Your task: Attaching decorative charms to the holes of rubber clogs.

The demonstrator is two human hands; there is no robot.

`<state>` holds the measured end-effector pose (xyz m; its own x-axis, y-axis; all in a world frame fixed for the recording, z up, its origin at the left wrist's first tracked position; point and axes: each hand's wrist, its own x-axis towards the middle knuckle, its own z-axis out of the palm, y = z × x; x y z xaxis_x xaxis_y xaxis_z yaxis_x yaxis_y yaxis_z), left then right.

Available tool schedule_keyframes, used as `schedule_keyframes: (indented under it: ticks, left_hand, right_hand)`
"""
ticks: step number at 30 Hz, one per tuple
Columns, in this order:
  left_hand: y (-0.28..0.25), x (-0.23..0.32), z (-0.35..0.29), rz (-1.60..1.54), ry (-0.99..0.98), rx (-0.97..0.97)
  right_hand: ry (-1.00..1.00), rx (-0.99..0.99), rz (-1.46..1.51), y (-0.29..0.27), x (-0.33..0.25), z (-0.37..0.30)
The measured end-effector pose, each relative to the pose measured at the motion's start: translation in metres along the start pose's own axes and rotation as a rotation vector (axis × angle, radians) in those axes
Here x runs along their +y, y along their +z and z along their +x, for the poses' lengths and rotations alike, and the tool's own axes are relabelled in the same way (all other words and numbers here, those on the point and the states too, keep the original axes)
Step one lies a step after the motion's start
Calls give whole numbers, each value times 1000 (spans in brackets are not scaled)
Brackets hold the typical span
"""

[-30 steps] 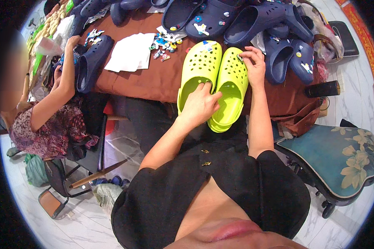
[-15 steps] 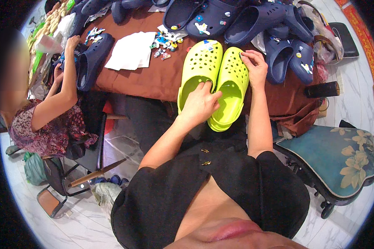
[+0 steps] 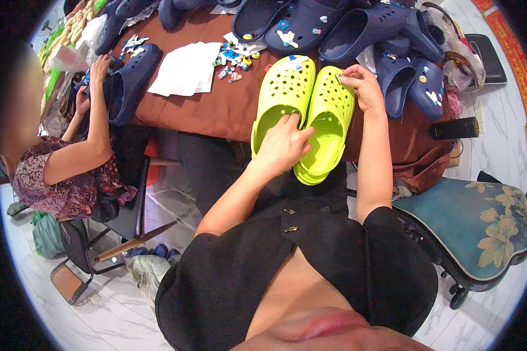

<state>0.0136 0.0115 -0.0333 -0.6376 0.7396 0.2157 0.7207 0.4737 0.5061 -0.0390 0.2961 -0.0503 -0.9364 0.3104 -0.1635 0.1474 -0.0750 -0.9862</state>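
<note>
The left hand (image 3: 280, 145) pinches the adjoining walls of the lime-green clogs (image 3: 284, 88), apparently steadying both; the right hand (image 3: 364, 89) gathers its fingertips at the right toe, pinching what I cannot tell. The pair overhangs the brown-draped table's (image 3: 184, 119) near edge, shoe charms (image 3: 239, 54) farther left, within reach.

left hand's (image 3: 281, 146) fingertips hidden inside lime clogs (image 3: 284, 90), speck (image 3: 338, 77) by right hand (image 3: 366, 90) too small to tell, co-worker's head (image 3: 17, 99) blurred, top navy clogs (image 3: 307, 26) cut off

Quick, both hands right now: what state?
Left hand: closed on the adjoining sides of the lime-green, perforated, round-toed clogs.
Right hand: at the right clog's toe; whether it pinches anything cannot be told.
</note>
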Motion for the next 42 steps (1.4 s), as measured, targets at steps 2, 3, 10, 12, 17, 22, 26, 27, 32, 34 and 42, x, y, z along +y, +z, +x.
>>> schedule_keyframes:
  ticks: [2, 3, 10, 12, 17, 22, 26, 27, 32, 34, 42]
  left_hand:
    - [0, 0, 0, -1, 0, 31]
    - [0, 0, 0, -6, -5, 5]
    - [1, 0, 1, 5, -1, -2]
    - [2, -1, 1, 15, 1, 11]
    - [2, -2, 3, 15, 18, 53]
    - [1, -1, 3, -8, 8, 80]
    - [3, 0, 2, 2, 9, 66]
    - [3, 0, 1, 5, 6, 61]
    - [6, 1, 0, 22, 10, 69]
    - [6, 2, 0, 41, -10, 96]
    - [7, -1, 17, 57, -21, 34]
  right_hand:
    - [20, -15, -30, -3, -1, 5]
    - [0, -42, -71, -4, -1, 8]
    - [-145, -51, -208, 2, 5, 14]
    - [-81, -22, -283, 2, 5, 14]
    - [-210, -10, -299, 8, 16, 21]
    - [-173, -40, -327, 4, 13, 21]
    - [-123, -86, -119, -4, 11, 4]
    - [-227, -110, -30, -4, 13, 0]
    - [-192, 43, 266, -3, 39, -15]
    - [-260, 75, 431, -2, 47, -20]
    - [-349, 171, 330, 9, 53, -25]
